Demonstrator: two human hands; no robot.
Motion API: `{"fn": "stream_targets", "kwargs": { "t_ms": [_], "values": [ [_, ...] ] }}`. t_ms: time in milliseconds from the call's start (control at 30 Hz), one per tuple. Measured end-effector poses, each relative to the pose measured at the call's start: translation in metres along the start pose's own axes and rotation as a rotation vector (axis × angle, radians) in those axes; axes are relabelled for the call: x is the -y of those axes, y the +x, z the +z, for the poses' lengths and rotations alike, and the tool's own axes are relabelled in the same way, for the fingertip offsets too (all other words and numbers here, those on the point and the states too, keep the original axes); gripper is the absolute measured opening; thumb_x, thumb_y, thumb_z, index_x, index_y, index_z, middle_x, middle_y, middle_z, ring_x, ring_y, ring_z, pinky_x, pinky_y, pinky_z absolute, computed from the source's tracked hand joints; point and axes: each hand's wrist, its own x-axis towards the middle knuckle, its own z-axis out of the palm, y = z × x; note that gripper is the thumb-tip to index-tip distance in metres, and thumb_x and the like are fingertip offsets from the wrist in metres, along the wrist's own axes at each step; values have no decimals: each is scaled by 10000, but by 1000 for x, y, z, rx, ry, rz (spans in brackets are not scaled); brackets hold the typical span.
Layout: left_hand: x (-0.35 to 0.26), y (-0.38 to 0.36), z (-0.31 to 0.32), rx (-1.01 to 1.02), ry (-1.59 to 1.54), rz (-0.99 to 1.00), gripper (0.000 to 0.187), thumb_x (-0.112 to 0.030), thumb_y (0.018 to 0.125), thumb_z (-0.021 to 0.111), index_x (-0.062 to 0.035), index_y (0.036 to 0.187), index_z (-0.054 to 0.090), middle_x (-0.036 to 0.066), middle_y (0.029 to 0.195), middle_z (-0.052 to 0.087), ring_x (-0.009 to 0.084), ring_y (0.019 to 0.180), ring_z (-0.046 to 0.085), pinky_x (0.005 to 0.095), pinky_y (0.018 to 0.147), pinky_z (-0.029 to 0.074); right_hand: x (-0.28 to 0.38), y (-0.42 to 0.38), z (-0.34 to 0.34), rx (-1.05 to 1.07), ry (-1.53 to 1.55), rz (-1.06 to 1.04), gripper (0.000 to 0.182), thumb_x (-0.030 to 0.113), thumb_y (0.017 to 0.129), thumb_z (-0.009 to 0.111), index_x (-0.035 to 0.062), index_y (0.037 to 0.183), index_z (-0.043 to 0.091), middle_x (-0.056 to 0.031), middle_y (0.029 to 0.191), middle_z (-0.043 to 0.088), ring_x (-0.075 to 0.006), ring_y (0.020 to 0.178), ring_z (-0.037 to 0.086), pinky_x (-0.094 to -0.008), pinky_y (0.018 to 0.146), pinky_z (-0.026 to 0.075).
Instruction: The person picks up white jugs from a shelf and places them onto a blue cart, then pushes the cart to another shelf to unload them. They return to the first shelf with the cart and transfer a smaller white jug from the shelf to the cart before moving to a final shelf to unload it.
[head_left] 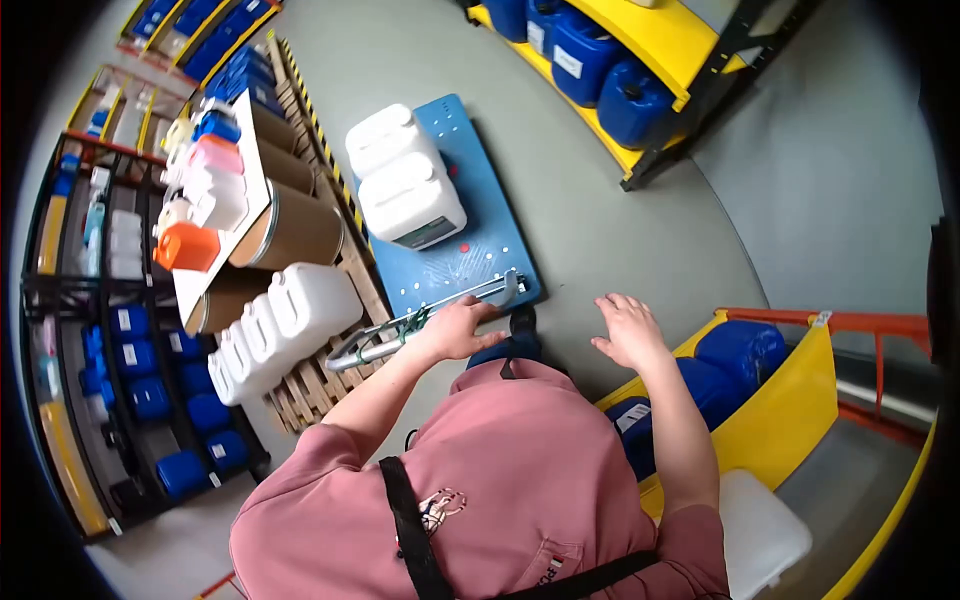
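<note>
My left hand [462, 328] lies over the metal push handle [375, 350] of a blue platform cart [490, 215]. Its fingers bend over the bar and the thumb sticks out to the side. Held in the air to the right of the cart is my right hand [630, 330], fingers spread and nothing in it. Two white jerrycans stand side by side on the cart deck: the nearer canister [410, 200] has a dark label, and the farther canister [385, 138] is behind it.
Left of the cart, a wooden pallet [300, 395] bears white canisters [315, 300] and brown drums [295, 225]. A yellow rack [690, 55] with blue canisters [635, 100] is at the upper right. Blue canisters [740, 350] sit behind a yellow panel [790, 400] near my right arm.
</note>
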Motion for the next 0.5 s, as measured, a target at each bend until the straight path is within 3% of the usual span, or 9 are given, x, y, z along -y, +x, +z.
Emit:
{"fn": "stream_targets", "kwargs": {
  "t_ms": [100, 233, 367, 400, 500],
  "values": [
    [44, -12, 17, -178, -170, 108, 638, -489, 917, 671, -90, 1407, 582, 228, 1214, 627, 420, 1123, 621, 481, 986, 508, 39, 56, -15, 77, -59, -105, 643, 284, 846, 796, 79, 1404, 552, -155, 1442, 555, -338, 1356, 513, -453, 1164, 388],
    [68, -13, 16, -239, -102, -84, 601, -487, 954, 631, -72, 1388, 589, 207, 1116, 654, 402, 1033, 646, 485, 935, 513, 72, 121, -31, 137, -106, -207, 608, 266, 855, 783, 79, 1391, 563, -150, 1415, 582, -331, 1341, 534, -451, 1151, 405],
    [88, -19, 19, -383, -34, -181, 538, -541, 963, 582, -71, 1194, 705, 175, 1034, 688, 360, 1010, 666, 475, 923, 508, 97, 187, -35, 240, -212, -304, 603, 263, 854, 783, 77, 1385, 565, -154, 1395, 593, -336, 1333, 541, -451, 1143, 413],
    [90, -22, 21, -389, -45, -234, 530, -559, 959, 569, -71, 1083, 737, 161, 981, 698, 344, 988, 674, 466, 910, 505, 106, 202, -38, 288, -231, -330, 606, 264, 853, 782, 75, 1385, 563, -154, 1390, 595, -336, 1326, 545, -452, 1138, 418],
    [93, -22, 8, -311, -83, -345, 522, -562, 943, 580, -70, 1018, 737, 152, 956, 695, 352, 969, 673, 451, 919, 503, 125, 256, -43, 370, -282, -433, 606, 265, 853, 779, 71, 1384, 560, -152, 1376, 600, -337, 1311, 555, -457, 1125, 429]
  ]
}}
